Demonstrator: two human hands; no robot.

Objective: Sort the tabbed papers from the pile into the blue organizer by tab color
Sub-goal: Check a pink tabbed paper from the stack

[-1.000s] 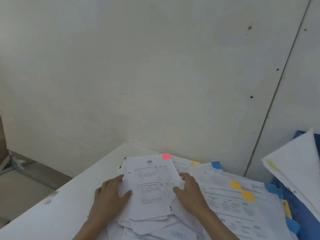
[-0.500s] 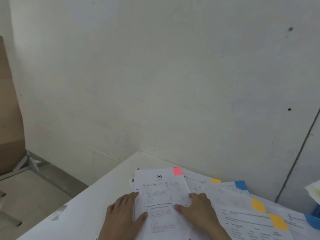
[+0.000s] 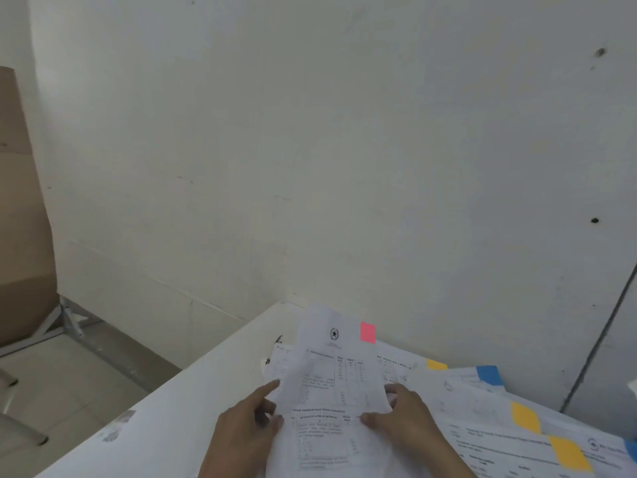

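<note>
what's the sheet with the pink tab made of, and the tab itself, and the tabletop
Sheet: thin matte white printer paper, it seems; it bends limply off the pile and carries black print. Pink tab: likely a matte sticky paper flag, flat and opaque; could be plastic film. Tabletop: smooth white, probably laminate or painted board; cannot tell which.

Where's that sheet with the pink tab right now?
In the head view, bottom centre, the pink-tabbed sheet is held between the left hand and right hand, beside the pile, left of its nearest yellow tab and blue tab.
</note>
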